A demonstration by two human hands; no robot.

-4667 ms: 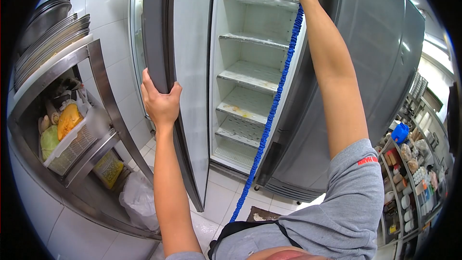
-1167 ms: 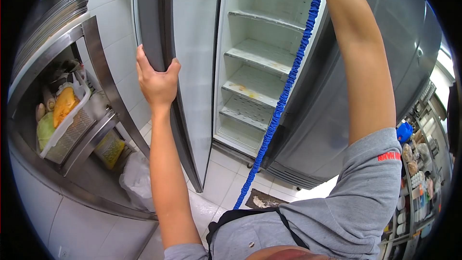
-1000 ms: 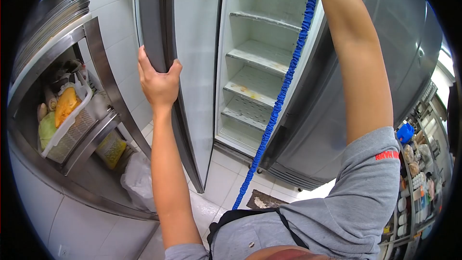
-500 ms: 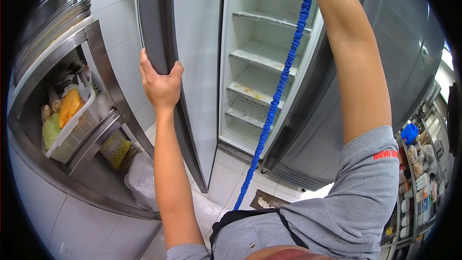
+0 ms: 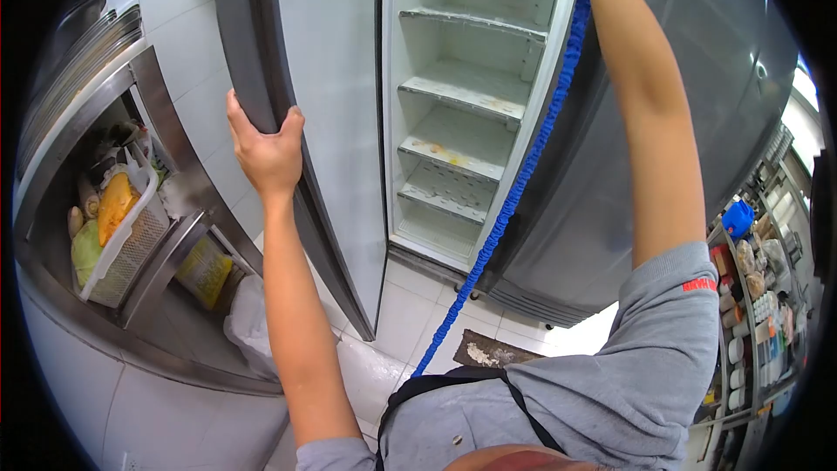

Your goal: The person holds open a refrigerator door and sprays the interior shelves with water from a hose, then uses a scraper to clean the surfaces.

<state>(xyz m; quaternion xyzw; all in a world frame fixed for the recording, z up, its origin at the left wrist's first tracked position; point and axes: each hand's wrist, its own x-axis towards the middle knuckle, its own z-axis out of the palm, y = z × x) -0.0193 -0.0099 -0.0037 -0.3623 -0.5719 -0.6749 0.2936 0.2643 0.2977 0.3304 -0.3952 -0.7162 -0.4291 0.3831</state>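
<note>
Inside the open fridge (image 5: 488,48), yellowish stains (image 5: 456,159) mark one white shelf (image 5: 475,135).

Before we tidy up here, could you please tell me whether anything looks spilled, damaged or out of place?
Yellow-orange stains mark a white shelf inside the open fridge, perhaps from a spill. On the floor, the dark mat has a ragged whitish patch, which could be wear or residue.

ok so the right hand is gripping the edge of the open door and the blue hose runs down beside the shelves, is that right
Not quite: the head view shows the left hand gripping the edge of the open door. The blue hose does run down beside the shelves.
</note>
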